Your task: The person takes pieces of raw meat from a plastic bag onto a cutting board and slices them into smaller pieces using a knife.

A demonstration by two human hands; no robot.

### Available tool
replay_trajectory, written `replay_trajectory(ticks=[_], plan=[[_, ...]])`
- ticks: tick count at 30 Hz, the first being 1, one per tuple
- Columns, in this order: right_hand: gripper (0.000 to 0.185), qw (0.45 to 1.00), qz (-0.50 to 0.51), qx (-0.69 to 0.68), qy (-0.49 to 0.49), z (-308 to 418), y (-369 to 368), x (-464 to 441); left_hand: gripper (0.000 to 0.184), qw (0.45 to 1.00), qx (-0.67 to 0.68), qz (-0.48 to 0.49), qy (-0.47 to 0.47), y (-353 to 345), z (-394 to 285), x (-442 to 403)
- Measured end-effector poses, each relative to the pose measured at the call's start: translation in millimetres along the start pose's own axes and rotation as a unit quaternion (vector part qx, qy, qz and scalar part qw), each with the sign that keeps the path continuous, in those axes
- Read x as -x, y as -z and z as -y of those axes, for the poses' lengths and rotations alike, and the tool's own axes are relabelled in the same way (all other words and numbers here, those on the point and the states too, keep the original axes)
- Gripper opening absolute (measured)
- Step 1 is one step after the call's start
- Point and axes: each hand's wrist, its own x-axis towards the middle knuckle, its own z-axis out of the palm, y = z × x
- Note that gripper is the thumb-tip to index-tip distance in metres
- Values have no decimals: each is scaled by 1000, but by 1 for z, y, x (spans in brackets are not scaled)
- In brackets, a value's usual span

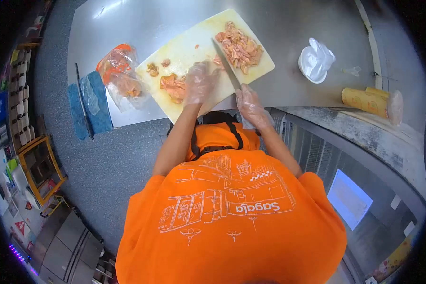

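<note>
My right hand point(252, 108), in a clear plastic glove, is closed around the handle of a knife point(228, 66). The blade lies slantwise along the near side of a pile of cut raw meat, which looks like chicken point(244, 49), on the white cutting board point(173, 49). Over the middle of the board is my left hand point(201, 84), also gloved, with its thumb held away from the fingers and nothing visible in it. A larger piece of raw meat point(173, 87) sits just left of that hand. Small scraps point(152, 69) lie near the board's left edge.
Left of the board is a clear and orange plastic bag point(120, 75) with meat inside. A thin dark rod point(84, 102) crosses a blue cloth point(93, 118) at the metal table's point(288, 23) left end. To the right stand a white bowl point(310, 66) and a yellow roll point(367, 102).
</note>
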Motion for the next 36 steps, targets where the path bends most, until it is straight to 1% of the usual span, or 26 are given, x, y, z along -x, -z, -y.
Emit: replay_trajectory(ticks=[1, 4, 7, 10, 11, 13, 14, 15, 16, 17, 20, 22, 26, 29, 31, 32, 34, 35, 36], plan=[[31, 1000, -3, -1, -19, 0, 3, 1, 44, 999, 20, -35, 20, 0, -6, -8], [31, 998, -30, -30, -56, -6, 7, 6, 51, 983, 37, 97, 149, 1, -21, -31], [31, 995, -55, -50, -65, -5, 12, 14, 43, 983, 96, 74, 138, -3, -24, -33], [33, 994, -52, -45, -80, -9, 14, 19, 37, 986, 130, 39, 94, -16, -14, -37], [34, 994, -47, -43, -87, -11, 14, 20, 31, 987, 144, 10, 71, -20, -10, -36], [36, 991, -41, -62, -113, -3, 20, 22, 21, 983, 173, -46, 24, -6, -16, -29], [38, 989, -36, -71, -127, 1, 23, 24, 19, 997, 56, 1, -59, 2, -18, -24], [38, 989, -47, -64, -122, 3, 25, 27, 19, 987, -63, 48, -142, 13, -19, -17], [39, 990, -56, -57, -117, 6, 25, 30, 21, 954, -179, 93, -221, 19, -17, -8], [40, 991, -65, -50, -109, 6, 25, 31, 22, 954, -149, 93, -242, 21, -13, -1], [43, 996, -80, 28, -27, -16, 3, 40, 24, 951, -67, 87, -288, 17, 2, 22], [42, 998, -16, -9, -61, 0, 13, 38, 24, 951, -30, 69, -300, 17, 5, 31], [38, 990, 77, -42, -108, -4, 11, 27, 25, 959, -18, 49, -278, 25, 1, 41], [32, 997, 38, -6, -70, 0, 4, 21, 24, 966, 26, 43, -252, 7, 12, 43], [31, 997, 38, -41, -61, -6, -5, 19, 24, 968, 43, 55, -241, 4, 12, 42], [31, 996, 37, -58, -59, -10, -7, 18, 21, 969, 34, 60, -237, 3, 12, 42], [28, 994, 30, -33, -104, -11, 6, 5, 15, 972, 18, 69, -225, 2, 11, 41], [27, 992, 27, -21, -124, -10, 12, 0, 16, 973, 22, 80, -213, 1, 11, 41], [26, 995, 22, -9, -93, -7, 14, -1, 17, 975, 26, 90, -201, 1, 9, 40]])
